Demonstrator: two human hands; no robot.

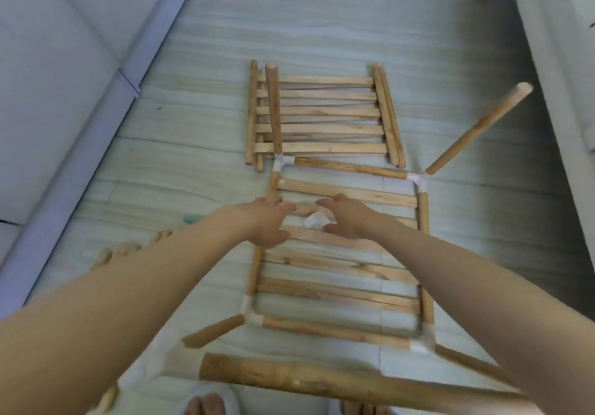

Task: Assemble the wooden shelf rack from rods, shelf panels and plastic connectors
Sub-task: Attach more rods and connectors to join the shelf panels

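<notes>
Closest to the lens, a thick wooden rod (pixel 322 379) runs across the bottom of the view, above two slippered feet (pixel 209 403). At far left stands a pale sofa (pixel 58 60), and loose rods (pixel 128 249) lie on the striped floor (pixel 193 125) beside the left forearm. Moving rightward, the left hand (pixel 267 221) reaches over the left side rail of the partly built rack frame (pixel 338 286), fingers extended and loosely spread, gripping nothing that can be seen. Just beside it, a white plastic connector (pixel 315 220) sits between both hands above the slats. The right hand (pixel 346 216) curves around that connector from the right, thumb and fingers bent toward it; whether it actually pinches the piece cannot be told through the blur. White corner connectors join the frame's rods, and short legs splay outward from the corners, one (pixel 479 128) pointing up toward the right. Beyond the frame, touching its far edge, lies a stack of slatted shelf panels (pixel 325 112) with rods along both sides. At far right stands a white perforated piece of furniture (pixel 563 44).
</notes>
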